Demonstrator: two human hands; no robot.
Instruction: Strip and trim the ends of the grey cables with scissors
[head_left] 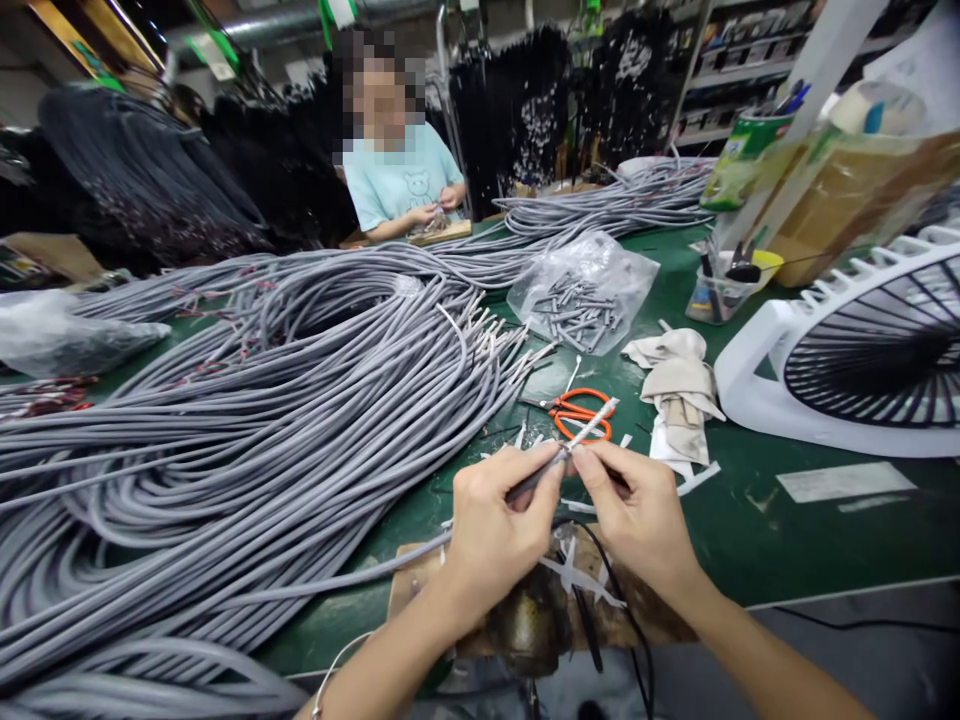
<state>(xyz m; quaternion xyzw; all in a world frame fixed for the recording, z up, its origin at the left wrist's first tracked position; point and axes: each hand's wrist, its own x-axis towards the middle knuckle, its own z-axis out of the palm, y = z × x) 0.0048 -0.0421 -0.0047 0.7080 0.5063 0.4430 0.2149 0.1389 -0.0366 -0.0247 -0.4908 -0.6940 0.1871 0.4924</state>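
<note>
My left hand (499,510) is closed in a pinch around a grey cable (529,480) near its end. The cable's white stripped end (598,422) points up and to the right, past my fingertips. At the base of that white part, my right hand (637,510) is also pinched, its fingertips almost touching the left ones. Whether it grips the cable itself or a small piece on it is hard to make out. Just beyond my hands lie orange-handled scissors (577,408). Beneath them is a wooden board (409,580) with white scraps and a dark metal lump (529,620).
A big pile of grey cables (247,430) covers the left side of the green table (787,540). Farther back lies a plastic bag (630,270) of short grey pieces. To the right are crumpled cloth (679,385) and a white fan (757,400). A co-worker (405,185) sits opposite.
</note>
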